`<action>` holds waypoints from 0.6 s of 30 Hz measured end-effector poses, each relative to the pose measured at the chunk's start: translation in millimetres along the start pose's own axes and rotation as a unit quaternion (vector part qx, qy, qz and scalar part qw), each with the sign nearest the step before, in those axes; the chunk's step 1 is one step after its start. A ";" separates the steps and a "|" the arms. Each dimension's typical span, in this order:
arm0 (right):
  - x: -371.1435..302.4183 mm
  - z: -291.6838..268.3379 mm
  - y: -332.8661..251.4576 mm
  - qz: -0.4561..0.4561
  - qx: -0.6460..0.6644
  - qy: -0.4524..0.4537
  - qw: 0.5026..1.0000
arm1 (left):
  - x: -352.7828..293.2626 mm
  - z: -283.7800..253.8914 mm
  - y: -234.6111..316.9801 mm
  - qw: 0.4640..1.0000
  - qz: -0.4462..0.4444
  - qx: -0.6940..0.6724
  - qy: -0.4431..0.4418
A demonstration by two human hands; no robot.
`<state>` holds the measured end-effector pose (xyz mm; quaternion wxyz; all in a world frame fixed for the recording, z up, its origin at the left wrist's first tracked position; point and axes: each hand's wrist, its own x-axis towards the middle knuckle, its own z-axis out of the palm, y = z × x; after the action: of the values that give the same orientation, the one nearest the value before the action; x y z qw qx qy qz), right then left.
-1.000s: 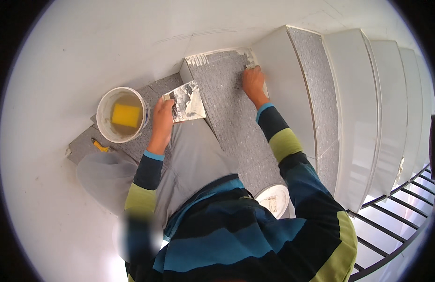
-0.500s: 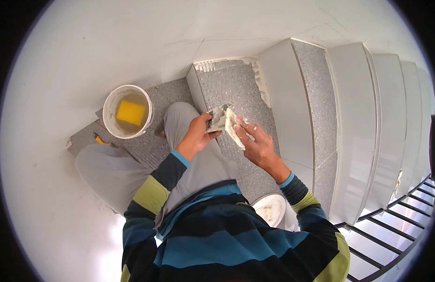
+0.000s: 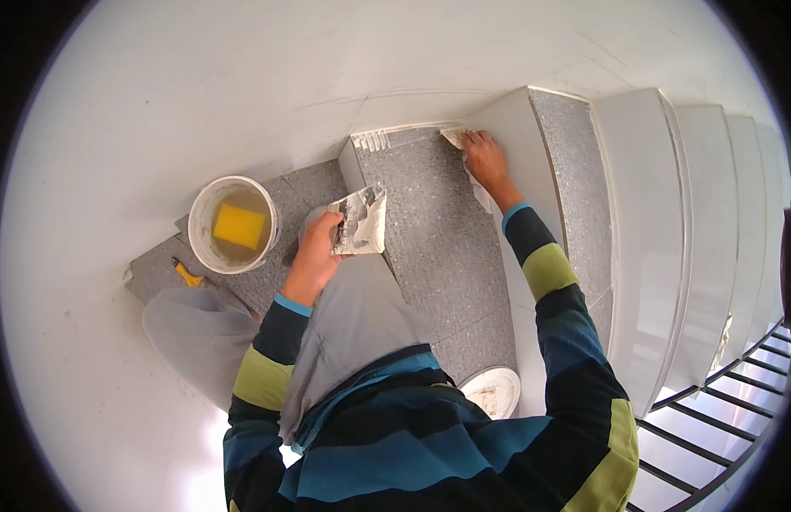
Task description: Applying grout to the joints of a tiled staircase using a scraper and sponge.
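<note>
My left hand [image 3: 317,249] holds a small flat square plate [image 3: 359,224] smeared with thick white paste, thumb on top, just above my knee. My right hand [image 3: 485,160] reaches to the far right corner of the grey speckled stair tread [image 3: 429,230]. Its fingers are closed on a pale paste-coated spreader [image 3: 452,136], pressed where tread, wall and riser meet. White paste [image 3: 372,140] lies in ridged streaks along the tread's wall edge, and more of it runs down the riser joint beside my right wrist, partly hidden.
A white bucket [image 3: 195,224] of murky water with a yellow sponge [image 3: 239,226] stands at the left, near a yellow-handled tool [image 3: 186,273]. Behind my right side sits a white tub [image 3: 508,394] with paste. White risers [image 3: 639,256] climb rightward beside a black railing [image 3: 711,452].
My hands have parted. The right one has moved with the spreader up to the tread's far corner; the left has drawn back leftward with the plate.
</note>
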<state>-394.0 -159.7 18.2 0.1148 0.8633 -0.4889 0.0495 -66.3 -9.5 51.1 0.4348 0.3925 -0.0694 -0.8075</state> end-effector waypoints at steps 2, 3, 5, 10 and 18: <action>3.4 7.8 4.3 -0.003 -0.023 -0.034 0.999 | -0.5 0.5 2.8 1.000 0.003 -0.009 0.009; 5.7 8.7 2.9 0.001 -0.038 -0.052 0.998 | -1.1 1.8 5.1 1.000 0.006 -0.012 0.021; 8.0 6.4 6.2 0.010 -0.055 -0.074 0.996 | 0.1 5.2 5.1 0.999 0.003 -0.012 0.029; -14.4 -16.3 0.2 -0.044 -0.085 -0.204 0.974 | -0.6 3.9 1.7 1.000 -0.006 0.018 0.020; -150.1 -61.7 -25.9 -0.048 -0.044 -0.277 0.959 | -3.7 19.0 -8.6 0.997 -0.010 0.067 -0.023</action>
<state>-447.9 -6.6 44.4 0.0154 0.8599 -0.4609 -0.2189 -83.9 -5.8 62.3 0.3976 0.4025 -0.1298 -0.8143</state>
